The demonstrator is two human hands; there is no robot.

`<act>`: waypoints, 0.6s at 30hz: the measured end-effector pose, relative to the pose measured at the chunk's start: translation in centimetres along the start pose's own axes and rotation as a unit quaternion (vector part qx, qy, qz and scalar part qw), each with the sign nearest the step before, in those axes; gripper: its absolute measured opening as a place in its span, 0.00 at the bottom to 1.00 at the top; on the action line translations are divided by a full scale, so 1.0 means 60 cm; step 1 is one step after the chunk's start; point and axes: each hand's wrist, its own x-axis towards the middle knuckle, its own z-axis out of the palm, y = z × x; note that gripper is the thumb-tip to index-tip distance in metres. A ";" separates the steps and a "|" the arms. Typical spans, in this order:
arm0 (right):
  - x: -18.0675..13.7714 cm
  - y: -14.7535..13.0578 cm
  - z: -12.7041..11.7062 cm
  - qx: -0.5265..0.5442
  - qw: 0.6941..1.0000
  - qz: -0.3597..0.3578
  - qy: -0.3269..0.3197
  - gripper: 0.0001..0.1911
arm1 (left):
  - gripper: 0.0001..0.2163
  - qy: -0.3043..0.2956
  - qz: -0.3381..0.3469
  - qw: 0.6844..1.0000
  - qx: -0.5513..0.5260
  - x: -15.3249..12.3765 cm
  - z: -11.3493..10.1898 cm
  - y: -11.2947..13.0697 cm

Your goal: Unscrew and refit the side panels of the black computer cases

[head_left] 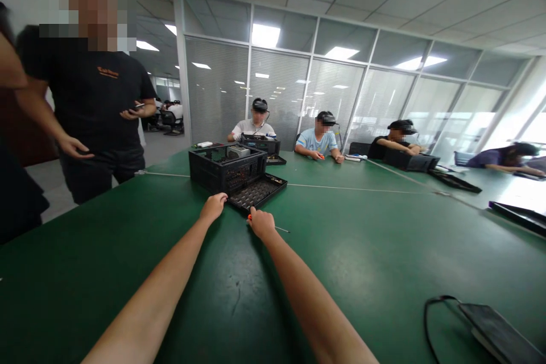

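The left hand (213, 207) touches the near edge of the black computer case (226, 172) on the green table (362, 239); whether its fingers (222, 197) grip, I cannot tell. Rightward, by the lowered panel (258, 190), the right hand (261, 223) clasps an orange-handled screwdriver (249, 217).

Orange lettering (108, 70) we see across a black shirt (96, 105), worn by a standing person (100, 136), an orange line (109, 74) beneath, letters too small and blurred for us to read
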 end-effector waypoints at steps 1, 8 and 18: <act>-0.018 0.000 -0.006 -0.006 1.000 -0.006 0.001 0.17 | 0.10 -0.008 0.009 1.000 -0.003 -0.017 -0.004 0.012; -0.159 0.022 -0.059 -0.023 0.997 -0.062 0.049 0.11 | 0.09 -0.052 0.084 0.995 -0.022 -0.146 -0.043 0.111; -0.335 0.078 -0.107 0.094 0.944 -0.221 0.224 0.08 | 0.13 -0.199 0.040 0.964 -0.170 -0.320 -0.084 0.230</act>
